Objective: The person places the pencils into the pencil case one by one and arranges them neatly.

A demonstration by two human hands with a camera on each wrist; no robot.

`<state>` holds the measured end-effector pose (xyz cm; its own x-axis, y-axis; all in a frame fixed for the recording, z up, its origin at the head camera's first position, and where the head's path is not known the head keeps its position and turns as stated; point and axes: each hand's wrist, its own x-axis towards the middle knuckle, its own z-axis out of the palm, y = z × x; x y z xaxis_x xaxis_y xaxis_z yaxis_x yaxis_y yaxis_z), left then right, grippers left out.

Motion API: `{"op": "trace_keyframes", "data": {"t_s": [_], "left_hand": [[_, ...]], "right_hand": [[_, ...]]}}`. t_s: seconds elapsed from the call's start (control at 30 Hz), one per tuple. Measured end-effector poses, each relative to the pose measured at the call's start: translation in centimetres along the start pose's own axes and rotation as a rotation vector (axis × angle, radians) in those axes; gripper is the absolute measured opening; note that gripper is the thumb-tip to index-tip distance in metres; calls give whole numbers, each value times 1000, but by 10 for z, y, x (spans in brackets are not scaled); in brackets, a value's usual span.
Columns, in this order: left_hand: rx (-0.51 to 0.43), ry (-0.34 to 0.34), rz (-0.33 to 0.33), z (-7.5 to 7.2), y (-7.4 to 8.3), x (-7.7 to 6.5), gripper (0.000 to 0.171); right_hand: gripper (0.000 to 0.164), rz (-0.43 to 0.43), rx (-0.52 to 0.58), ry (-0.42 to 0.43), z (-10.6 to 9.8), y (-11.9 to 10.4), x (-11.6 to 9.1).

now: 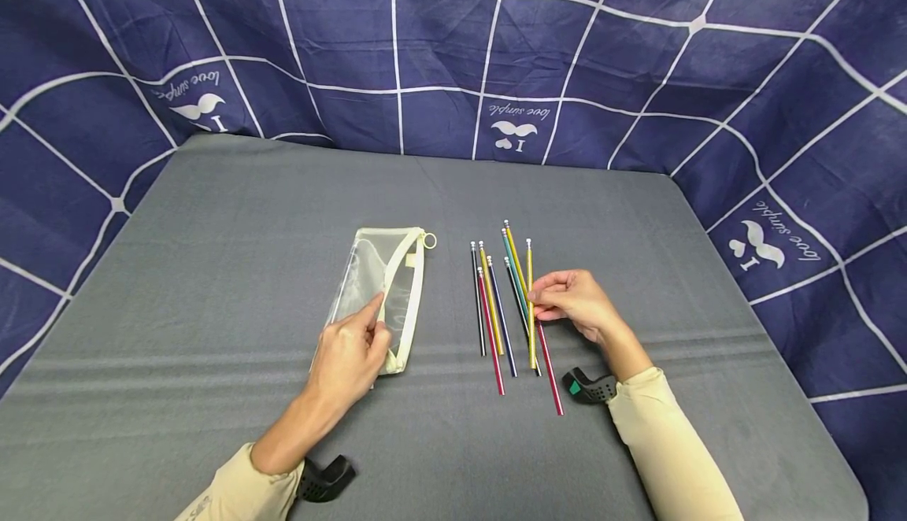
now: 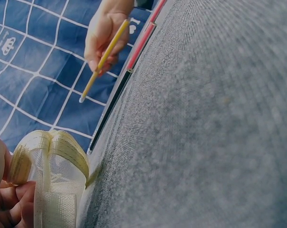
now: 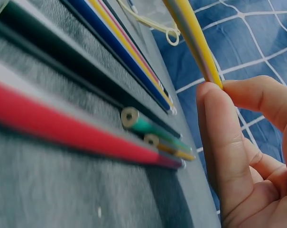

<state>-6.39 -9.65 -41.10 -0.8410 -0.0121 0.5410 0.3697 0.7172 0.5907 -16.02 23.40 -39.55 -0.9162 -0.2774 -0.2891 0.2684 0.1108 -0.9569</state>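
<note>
My left hand point(image 1: 347, 352) grips the near part of a see-through zip pencil case point(image 1: 414, 308) with cream trim. In the left wrist view the case's mouth point(image 2: 69, 147) gapes, its trim pinched between thumb and fingers. Right of it, my right hand point(image 1: 574, 301) pinches a yellow pencil point(image 1: 531, 340) between thumb and index finger. The right wrist view has this pencil point(image 3: 193, 35) raised above the others. Under and beside that hand lie a red pencil point(image 1: 550, 371) and several more in teal, yellow and black.
Between the case and the right hand lies another group: a black pencil point(image 1: 478, 301), a red pencil point(image 1: 499, 375), a blue pencil point(image 1: 506, 340) and a yellow one. Grey cloth point(image 1: 248, 214) covers the table. A blue checked curtain point(image 1: 439, 41) hangs around its back and sides.
</note>
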Motion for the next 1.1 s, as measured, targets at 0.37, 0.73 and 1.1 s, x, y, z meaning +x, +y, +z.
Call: {"op": "trace_keyframes", "data": {"t_s": [0.37, 0.73, 1.1], "left_hand": [[0, 1, -5, 1, 1, 0, 43], [10, -6, -12, 0, -1, -1, 43], [3, 3, 6, 1, 0, -1, 42]], "right_hand": [[12, -5, 6, -42, 12, -3, 11], [14, 5, 21, -42, 26, -3, 19], [18, 28, 16, -70, 40, -7, 22]]}}
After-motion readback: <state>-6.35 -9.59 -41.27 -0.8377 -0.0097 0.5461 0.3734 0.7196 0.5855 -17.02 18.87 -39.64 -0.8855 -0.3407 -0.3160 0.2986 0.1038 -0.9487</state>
